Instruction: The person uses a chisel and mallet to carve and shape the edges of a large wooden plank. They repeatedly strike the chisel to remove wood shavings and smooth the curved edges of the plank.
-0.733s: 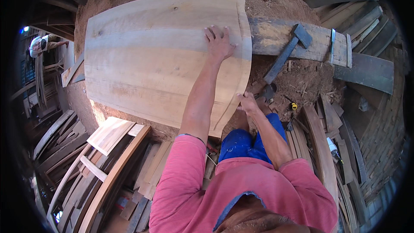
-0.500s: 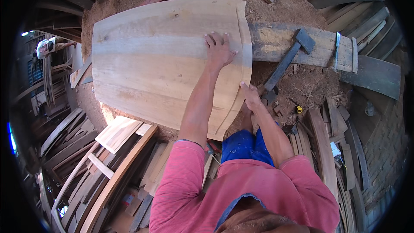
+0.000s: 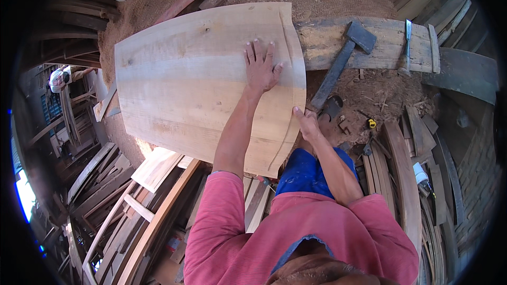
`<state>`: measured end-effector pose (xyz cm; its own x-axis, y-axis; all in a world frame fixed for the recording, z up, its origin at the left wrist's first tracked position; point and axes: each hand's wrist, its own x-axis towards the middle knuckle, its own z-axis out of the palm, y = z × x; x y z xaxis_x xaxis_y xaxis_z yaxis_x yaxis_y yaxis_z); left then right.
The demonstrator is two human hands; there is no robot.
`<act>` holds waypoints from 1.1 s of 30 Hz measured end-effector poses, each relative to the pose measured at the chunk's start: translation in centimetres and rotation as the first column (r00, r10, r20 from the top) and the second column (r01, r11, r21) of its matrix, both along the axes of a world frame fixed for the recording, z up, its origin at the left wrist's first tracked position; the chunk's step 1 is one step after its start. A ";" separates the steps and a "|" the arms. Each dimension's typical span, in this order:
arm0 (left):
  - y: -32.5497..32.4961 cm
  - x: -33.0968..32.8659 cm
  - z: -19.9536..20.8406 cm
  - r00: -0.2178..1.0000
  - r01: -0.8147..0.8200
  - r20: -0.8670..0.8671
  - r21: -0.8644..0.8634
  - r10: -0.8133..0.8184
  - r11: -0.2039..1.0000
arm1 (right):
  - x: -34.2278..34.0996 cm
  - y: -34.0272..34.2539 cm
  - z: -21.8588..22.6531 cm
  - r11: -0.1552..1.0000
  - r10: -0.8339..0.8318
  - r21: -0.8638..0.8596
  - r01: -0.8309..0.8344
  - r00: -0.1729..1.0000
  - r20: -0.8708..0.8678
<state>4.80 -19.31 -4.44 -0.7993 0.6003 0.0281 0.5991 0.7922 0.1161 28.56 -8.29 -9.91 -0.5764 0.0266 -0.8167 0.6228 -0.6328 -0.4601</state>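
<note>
A broad, pale wooden panel (image 3: 179,74) with a curved outline lies in front of me. Along its right end runs a dark line, perhaps a raised strip or a groove. My left hand (image 3: 262,68) rests palm down on the upper right part of the panel, fingers spread. At the panel's right edge, my right hand (image 3: 307,122) is closed on the rim with the thumb on top; its other fingers are partly hidden. A heavy dark hammer (image 3: 346,55) lies on a worn plank just beyond the right hand.
The worn plank (image 3: 327,39) extends right from under the panel, with a chisel (image 3: 407,47) on it. A yellow tape measure (image 3: 372,123) lies on the shavings-covered ground. Stacked boards (image 3: 153,216) stand at lower left, more timber (image 3: 401,163) at right. Another person (image 3: 60,78) is at far left.
My view has turned slightly, so the surroundings appear shifted. The left hand's fingers are spread wider and straighter on the panel. My right hand keeps its grip on the edge.
</note>
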 end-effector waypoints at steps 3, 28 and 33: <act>1.1 -2.3 -0.5 0.999 0.025 0.025 0.032 -0.026 0.999 | 0.6 0.7 0.3 0.997 -0.007 0.075 0.009 1.000 -0.022; 6.8 -9.7 6.1 0.878 0.003 0.424 -0.471 0.223 0.882 | -5.2 18.8 4.1 0.604 -0.052 0.795 0.059 0.998 -0.035; 6.8 -9.6 6.3 0.877 0.003 0.415 -0.512 0.244 0.859 | -12.9 19.2 8.1 0.191 0.209 0.976 -0.103 0.976 0.062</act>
